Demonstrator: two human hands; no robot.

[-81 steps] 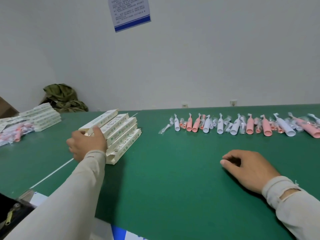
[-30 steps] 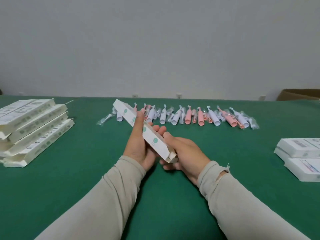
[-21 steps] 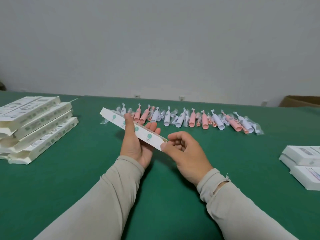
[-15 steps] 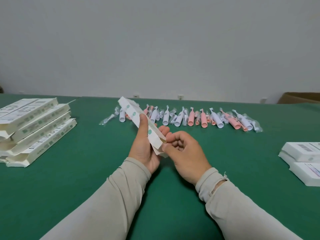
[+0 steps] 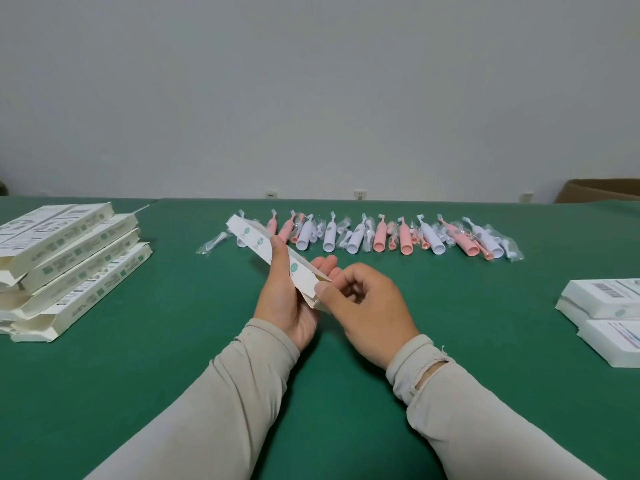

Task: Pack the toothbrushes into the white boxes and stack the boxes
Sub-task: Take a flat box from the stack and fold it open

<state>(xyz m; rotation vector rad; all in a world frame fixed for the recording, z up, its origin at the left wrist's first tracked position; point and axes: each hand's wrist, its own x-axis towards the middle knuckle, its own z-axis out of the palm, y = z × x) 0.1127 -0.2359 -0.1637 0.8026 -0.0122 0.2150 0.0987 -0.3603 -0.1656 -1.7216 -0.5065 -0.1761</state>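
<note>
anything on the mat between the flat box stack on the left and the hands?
Nothing. In the head view the green mat is bare between the flat box stack and the left hand, which holds a white box.

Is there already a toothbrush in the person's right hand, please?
No, the right hand only pinches the near end flap of the white box held by the left hand, and the toothbrushes lie on the table.

A plain grey-white wall (image 5: 311,91) is filling the upper half of the view under even, soft light. Three small sockets (image 5: 360,194) are sitting low on the wall, just above the far edge of the green desk (image 5: 180,341). A cardboard box (image 5: 602,190) is showing behind the desk's far right corner.
</note>
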